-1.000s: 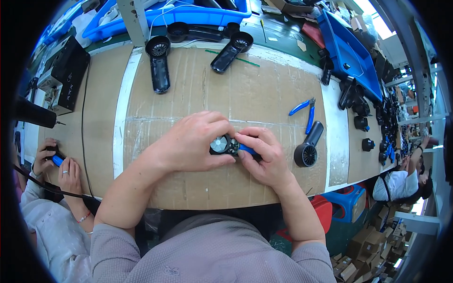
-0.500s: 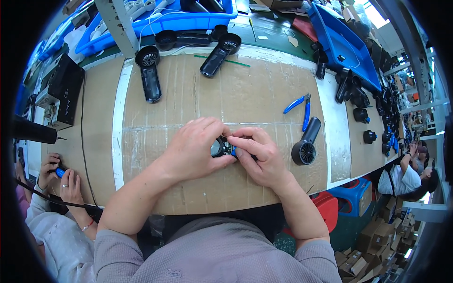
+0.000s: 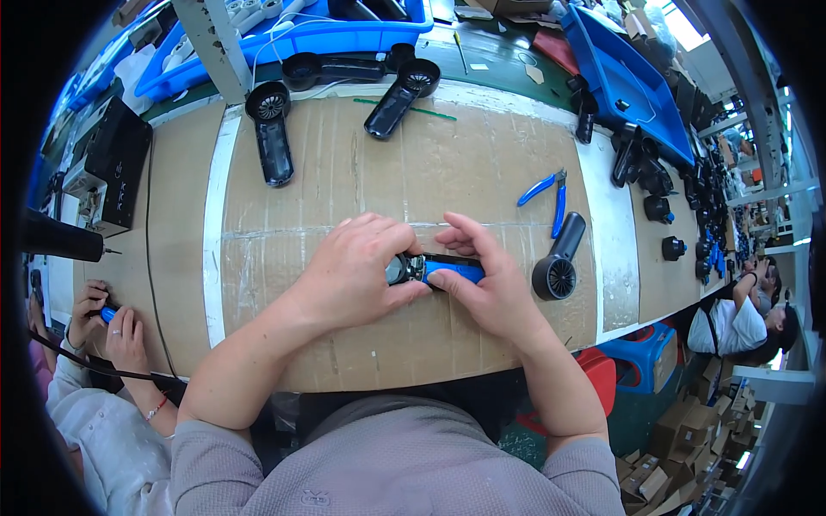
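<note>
In the middle of the cardboard-covered table, an opened black handheld fan (image 3: 416,267) lies crosswise between my hands. A blue cylindrical battery (image 3: 456,271) sits in its handle, beside small exposed electronics near the round head. My left hand (image 3: 361,262) is closed around the head end, its fingers covering much of it. My right hand (image 3: 495,279) is at the handle end, thumb pressing on the battery, index finger raised and the other fingers curled behind the handle. To the right of my hands lie an assembled black fan (image 3: 557,268) and blue-handled cutters (image 3: 557,202).
Black fan shells (image 3: 274,138) lie toward the back, near a thin green stick (image 3: 430,114). Blue trays (image 3: 292,43) stand beyond. At left, a co-worker's hands (image 3: 120,331) hold a blue piece, below a black electric screwdriver (image 3: 69,238). More black parts (image 3: 659,211) lie at right.
My right hand has shifted right and its fingers have lifted apart from the electronics, uncovering the blue battery and handle. My left hand stays nearly still on the head end.
</note>
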`<state>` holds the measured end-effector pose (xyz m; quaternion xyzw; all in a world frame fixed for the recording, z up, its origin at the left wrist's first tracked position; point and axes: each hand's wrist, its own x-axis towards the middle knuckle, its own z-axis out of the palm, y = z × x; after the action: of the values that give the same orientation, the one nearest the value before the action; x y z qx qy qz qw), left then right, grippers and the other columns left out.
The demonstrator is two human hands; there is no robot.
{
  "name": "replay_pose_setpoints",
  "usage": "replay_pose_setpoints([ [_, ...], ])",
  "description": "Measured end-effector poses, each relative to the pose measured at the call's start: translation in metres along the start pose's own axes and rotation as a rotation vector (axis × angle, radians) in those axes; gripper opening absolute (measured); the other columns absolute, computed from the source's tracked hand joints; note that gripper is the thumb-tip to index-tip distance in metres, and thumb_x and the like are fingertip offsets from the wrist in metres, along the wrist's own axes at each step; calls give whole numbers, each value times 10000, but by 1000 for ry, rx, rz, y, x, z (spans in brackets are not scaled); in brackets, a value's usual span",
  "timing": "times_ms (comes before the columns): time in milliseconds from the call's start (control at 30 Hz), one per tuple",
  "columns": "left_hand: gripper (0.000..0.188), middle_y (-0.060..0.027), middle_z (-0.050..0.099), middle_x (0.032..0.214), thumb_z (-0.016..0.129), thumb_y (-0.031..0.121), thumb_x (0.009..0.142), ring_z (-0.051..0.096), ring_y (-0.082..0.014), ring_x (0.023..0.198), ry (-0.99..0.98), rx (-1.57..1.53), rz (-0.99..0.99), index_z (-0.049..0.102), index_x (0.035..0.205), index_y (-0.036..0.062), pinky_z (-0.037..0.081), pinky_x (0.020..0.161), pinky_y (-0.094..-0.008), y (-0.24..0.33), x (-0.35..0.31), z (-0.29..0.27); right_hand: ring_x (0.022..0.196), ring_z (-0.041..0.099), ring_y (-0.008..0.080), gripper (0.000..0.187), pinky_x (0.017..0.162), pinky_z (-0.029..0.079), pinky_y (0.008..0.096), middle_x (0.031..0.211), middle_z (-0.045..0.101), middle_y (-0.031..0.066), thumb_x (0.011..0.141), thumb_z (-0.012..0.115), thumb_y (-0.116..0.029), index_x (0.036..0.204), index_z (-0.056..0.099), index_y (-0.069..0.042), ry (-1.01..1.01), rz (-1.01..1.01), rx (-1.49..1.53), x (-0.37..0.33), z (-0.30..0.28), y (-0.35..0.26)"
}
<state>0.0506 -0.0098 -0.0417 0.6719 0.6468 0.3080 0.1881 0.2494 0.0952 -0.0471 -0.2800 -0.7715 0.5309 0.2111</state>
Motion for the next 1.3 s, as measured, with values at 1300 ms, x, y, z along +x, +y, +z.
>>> replay_pose_setpoints([
  [1300, 307, -54, 686, 1015, 831, 223, 794, 650, -245, 962, -93, -7, -38, 657, 1017, 103, 485, 947, -375, 4, 3, -8, 1119, 621, 267, 273, 964, 508, 347, 1250, 656, 107, 954, 587, 16, 1196, 697, -44, 232, -242, -947, 0, -131, 0],
])
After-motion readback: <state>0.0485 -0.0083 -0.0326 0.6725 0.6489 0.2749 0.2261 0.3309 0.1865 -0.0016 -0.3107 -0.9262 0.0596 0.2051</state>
